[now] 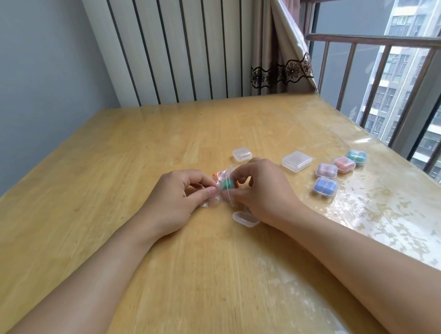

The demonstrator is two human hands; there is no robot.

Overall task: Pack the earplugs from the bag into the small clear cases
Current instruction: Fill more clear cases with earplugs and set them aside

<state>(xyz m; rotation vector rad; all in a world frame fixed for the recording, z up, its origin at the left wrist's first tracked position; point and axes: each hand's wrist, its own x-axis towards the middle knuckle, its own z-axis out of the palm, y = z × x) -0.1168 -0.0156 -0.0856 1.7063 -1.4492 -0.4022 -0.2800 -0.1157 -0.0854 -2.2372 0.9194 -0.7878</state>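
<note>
Wooden table (155,147); both hands pinch earplug bag (223,184).

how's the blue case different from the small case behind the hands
The blue case holds blue earplugs; the small case behind the hands looks empty. The blue case sits right of the hands among other filled cases; the small case stands alone, farther back. Both are small, clear, closed and flat on the table.

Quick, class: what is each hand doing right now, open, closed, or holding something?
Left hand: fingers pinch the clear bag of earplugs.
Right hand: fingers pinch the same bag from the other side.
</note>
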